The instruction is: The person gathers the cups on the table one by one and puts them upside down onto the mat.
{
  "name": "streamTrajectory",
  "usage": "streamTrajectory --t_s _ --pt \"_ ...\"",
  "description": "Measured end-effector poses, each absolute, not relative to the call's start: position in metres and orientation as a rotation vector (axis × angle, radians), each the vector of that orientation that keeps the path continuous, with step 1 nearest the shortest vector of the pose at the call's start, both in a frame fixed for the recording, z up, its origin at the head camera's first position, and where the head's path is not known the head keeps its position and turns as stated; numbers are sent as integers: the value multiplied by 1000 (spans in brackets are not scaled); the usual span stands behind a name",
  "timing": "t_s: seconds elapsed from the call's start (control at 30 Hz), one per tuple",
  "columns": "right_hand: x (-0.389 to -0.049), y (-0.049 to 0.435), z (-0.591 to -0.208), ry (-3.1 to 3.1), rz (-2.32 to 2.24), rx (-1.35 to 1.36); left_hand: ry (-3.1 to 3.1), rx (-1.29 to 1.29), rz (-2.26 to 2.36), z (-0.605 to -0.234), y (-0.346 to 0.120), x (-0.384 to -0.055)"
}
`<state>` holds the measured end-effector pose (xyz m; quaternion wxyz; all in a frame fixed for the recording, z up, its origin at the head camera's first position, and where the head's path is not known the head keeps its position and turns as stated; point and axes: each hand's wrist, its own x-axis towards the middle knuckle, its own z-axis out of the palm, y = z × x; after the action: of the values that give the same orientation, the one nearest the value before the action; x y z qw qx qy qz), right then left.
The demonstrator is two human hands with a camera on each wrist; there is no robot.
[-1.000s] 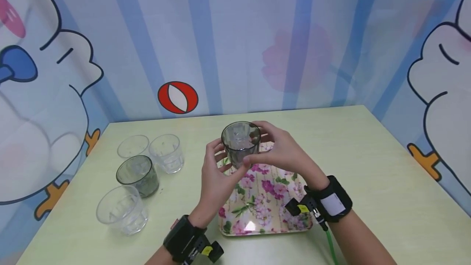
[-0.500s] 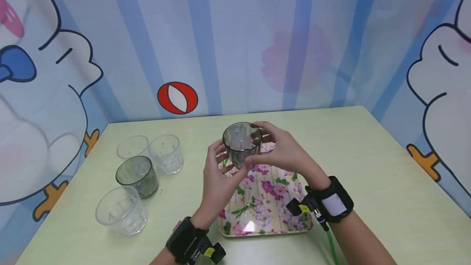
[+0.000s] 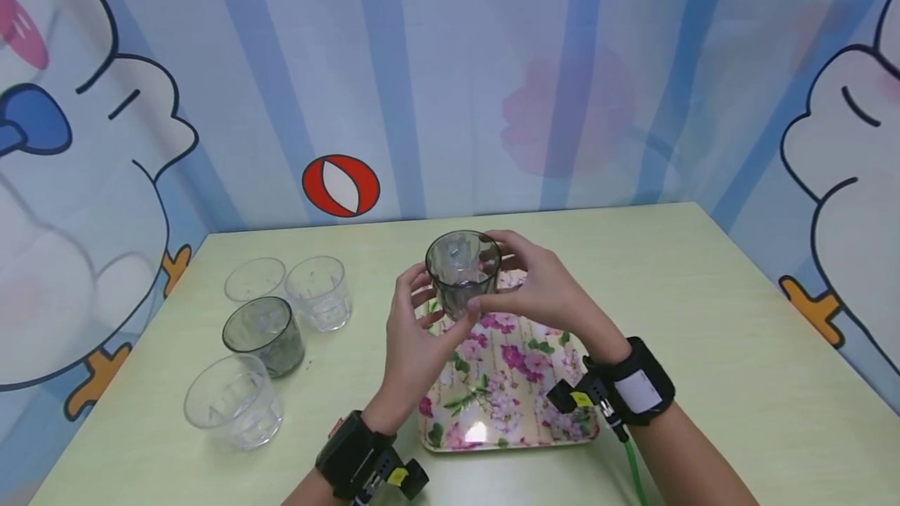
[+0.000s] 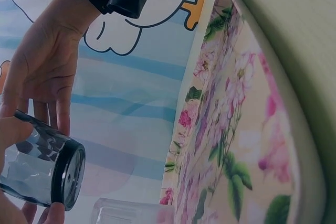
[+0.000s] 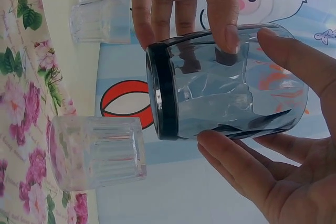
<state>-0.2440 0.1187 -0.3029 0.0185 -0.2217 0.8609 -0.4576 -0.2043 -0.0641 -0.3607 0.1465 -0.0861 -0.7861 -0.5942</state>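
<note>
Between both hands a grey tinted glass [image 3: 460, 279] is held upright, above the far part of a flowered tray [image 3: 506, 404]. My left hand [image 3: 418, 346] grips its left side, thumb in front and fingers behind. On the other side my right hand [image 3: 541, 287] holds it with curled fingers near the rim and the thumb lower down. The right wrist view shows the glass's thick dark base [image 5: 163, 93] facing the tray with a gap. A clear ribbed glass [image 5: 100, 153] stands on the tray, past the held one; from the head it is mostly hidden.
Left of the tray stand a back clear glass [image 3: 255, 281], a second clear glass [image 3: 322, 295], a grey glass [image 3: 267, 338] and a front clear glass [image 3: 239, 404], close together. The pale table [image 3: 738, 350] meets a printed curtain [image 3: 457, 84] at its back edge.
Almost nothing differs. Both hands keep their grip on the grey glass over the tray, with only a very slight shift in view.
</note>
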Motion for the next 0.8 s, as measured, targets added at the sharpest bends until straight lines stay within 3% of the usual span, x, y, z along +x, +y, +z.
streamTrajectory --t_s 0.8 --pt "-238 113 -302 2602 -1574 -716 -2358 -353 -1781 -369 -65 -209"
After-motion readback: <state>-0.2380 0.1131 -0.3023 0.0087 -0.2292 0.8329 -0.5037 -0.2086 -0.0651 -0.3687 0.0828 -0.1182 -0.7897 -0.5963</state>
